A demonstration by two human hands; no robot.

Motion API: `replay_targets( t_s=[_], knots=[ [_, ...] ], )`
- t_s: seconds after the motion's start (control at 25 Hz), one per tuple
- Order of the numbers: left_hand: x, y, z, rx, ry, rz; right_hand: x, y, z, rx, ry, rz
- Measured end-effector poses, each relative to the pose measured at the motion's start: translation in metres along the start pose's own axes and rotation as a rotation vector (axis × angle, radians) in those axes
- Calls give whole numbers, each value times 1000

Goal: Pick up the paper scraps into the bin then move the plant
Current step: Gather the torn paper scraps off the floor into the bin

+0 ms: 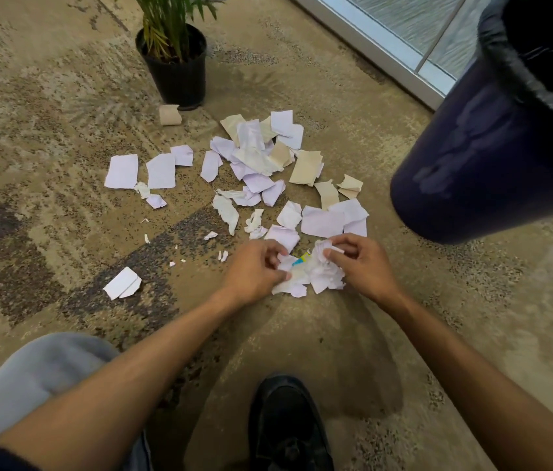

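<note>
Several white and tan paper scraps [261, 164] lie scattered over the patterned carpet. My left hand [254, 270] and my right hand [360, 263] meet at the near edge of the pile, both closed on a crumpled bunch of white scraps [319, 273] with a small yellow-blue piece in it. A tall dark blue bin [479, 154] with a black liner stands at the right, close to my right hand. The plant [174, 62], green fronds in a black pot, stands at the far side of the scraps.
A window with a metal frame [380, 45] runs along the upper right behind the bin. My grey-trousered knee [40, 379] and a black shoe [285, 426] are at the bottom. A lone folded scrap [122, 283] lies to the left.
</note>
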State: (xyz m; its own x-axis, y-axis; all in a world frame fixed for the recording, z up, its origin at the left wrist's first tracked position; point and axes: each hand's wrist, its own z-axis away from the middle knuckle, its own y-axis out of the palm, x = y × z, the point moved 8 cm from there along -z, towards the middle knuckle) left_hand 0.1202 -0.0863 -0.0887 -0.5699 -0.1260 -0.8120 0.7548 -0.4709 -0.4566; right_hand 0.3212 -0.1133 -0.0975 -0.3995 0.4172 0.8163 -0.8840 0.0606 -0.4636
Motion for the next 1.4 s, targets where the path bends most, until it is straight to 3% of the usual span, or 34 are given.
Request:
replay_targets(
  t_s=[0.28,0.44,0.72,0.96,1.16,1.28,1.4],
  knots=[
    [-39,36,-24,79,106,-734,5,1,10,-25,-205,533],
    [-42,32,-21,23,123,-907,2,14,5,118,-219,659],
    [-37,28,-19,6,163,-850,16,23,1,159,-262,624],
    [-22,-3,-35,127,-53,-368,22,-13,-3,-13,-125,151],
    [-12,-38,-45,50,-89,-168,29,-14,7,-37,-95,-200],
    [-17,-32,-44,66,-4,-264,25,1,9,15,-45,-124],
    [-29,-9,-37,209,155,-479,18,13,12,88,-83,325]
  ],
)
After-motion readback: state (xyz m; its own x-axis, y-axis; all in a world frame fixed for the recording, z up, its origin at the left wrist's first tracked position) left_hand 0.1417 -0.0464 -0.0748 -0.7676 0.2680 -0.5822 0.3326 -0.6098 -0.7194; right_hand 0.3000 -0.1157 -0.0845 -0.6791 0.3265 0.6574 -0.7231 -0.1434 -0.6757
